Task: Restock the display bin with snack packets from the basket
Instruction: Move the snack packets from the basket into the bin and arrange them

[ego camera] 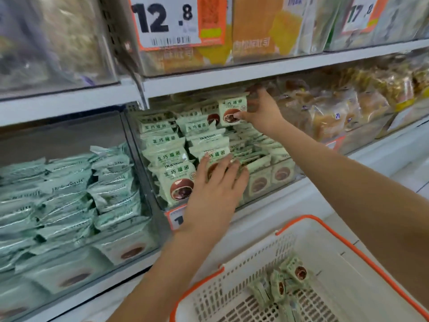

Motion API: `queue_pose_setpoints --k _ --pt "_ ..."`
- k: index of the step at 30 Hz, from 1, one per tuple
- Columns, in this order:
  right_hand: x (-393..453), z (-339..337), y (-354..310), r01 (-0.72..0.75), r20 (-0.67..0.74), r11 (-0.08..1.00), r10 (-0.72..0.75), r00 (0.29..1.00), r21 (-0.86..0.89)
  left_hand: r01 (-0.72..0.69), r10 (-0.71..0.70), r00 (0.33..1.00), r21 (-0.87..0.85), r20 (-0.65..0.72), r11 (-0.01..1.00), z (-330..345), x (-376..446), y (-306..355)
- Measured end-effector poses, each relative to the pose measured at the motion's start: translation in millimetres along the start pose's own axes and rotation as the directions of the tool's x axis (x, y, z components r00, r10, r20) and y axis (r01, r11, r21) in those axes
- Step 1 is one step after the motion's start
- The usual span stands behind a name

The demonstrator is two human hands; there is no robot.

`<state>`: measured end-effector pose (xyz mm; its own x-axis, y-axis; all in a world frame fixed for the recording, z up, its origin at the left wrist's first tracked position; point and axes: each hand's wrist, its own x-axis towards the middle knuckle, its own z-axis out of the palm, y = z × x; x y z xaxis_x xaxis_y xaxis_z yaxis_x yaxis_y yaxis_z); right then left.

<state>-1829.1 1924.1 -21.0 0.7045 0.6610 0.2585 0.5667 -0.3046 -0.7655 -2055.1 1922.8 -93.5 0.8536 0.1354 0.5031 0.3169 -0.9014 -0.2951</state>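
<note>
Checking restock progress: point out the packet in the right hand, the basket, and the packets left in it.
Held packet (232, 112), head view, printed front face.
Basket (348, 242), head view, orange right rim.
Leftover packets (282, 287), head view, middle packet in the pile.

We see even, bright, diffuse store light from overhead, with no hard shadows; only a soft shade lies under the upper shelf edge (232, 73) at twelve o'clock. Pale glare washes the clear front of the left bin (69, 247) at eight o'clock, dulling the packets behind it. We find the centre sharpest: print on the green snack packets (167, 156) reads clearly. Toward ten o'clock the upper bags (46, 38) smear into blur, and the bread (348, 101) at two o'clock looks soft. Wide-angle distortion bends the shelf lines outward and stretches the right forearm (359, 182) at four o'clock. The whole frame looks slightly soft and compressed.
</note>
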Motion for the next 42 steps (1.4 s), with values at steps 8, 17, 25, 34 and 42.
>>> queue_pose_setpoints --k 8,17,25,34,42 --pt "39 44 15 0.063 0.094 0.989 -0.05 0.994 -0.136 -0.033 0.033 0.999 -0.003 0.025 0.999 0 -7 -4" --pt "39 51 24 0.121 0.094 0.984 -0.109 0.99 -0.129 -0.041 0.042 0.998 -0.023 0.046 0.999 -1 -5 -3" --pt "-8 4 17 0.073 -0.115 0.995 -0.081 0.99 -0.069 -0.057 0.056 0.998 0.029 0.041 0.998 3 -8 -7" --pt "-232 -23 148 -0.076 -0.421 0.984 0.001 0.907 -0.163 -0.193 0.15 0.954 -0.148 -0.261 0.97 7 -29 54" --pt "-355 23 304 -0.473 0.229 0.518 0.809 0.542 -0.713 -0.001 0.255 0.779 -0.405 0.573 0.914 95 -78 163"
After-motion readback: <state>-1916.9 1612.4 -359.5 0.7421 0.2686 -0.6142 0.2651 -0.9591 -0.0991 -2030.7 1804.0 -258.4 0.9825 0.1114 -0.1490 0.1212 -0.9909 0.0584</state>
